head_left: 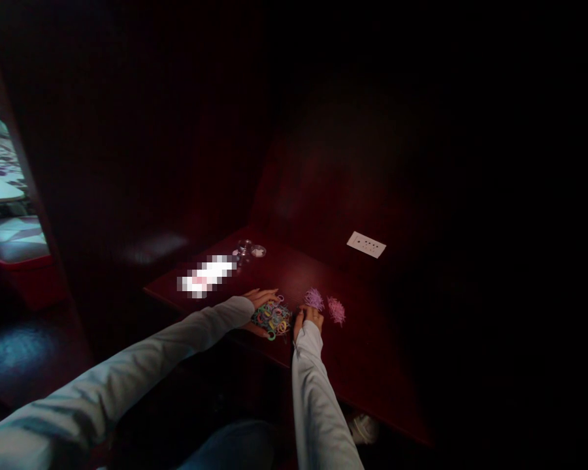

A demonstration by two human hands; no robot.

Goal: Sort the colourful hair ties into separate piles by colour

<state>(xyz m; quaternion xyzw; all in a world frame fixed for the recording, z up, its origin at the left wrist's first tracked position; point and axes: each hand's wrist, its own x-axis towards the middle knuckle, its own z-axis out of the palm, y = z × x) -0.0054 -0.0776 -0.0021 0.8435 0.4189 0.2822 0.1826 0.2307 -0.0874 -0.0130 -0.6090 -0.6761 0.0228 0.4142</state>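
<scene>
A pile of mixed coloured bands and rings (273,318) lies near the front edge of the dark red table. Around its left side rests my left hand (259,303), fingers spread and touching the pile. Between this pile and a small purple pile (314,299) is my right hand (310,318), its fingers bent down near the table; what they hold, if anything, is too small and dark to tell. To the right lies a pink pile (336,311) of thin pieces.
Small clear containers (247,250) stand at the table's back left, beside a pixelated bright patch (206,275). A white socket plate (366,245) is on the dark wall behind. The table's front edge (269,356) runs below my hands.
</scene>
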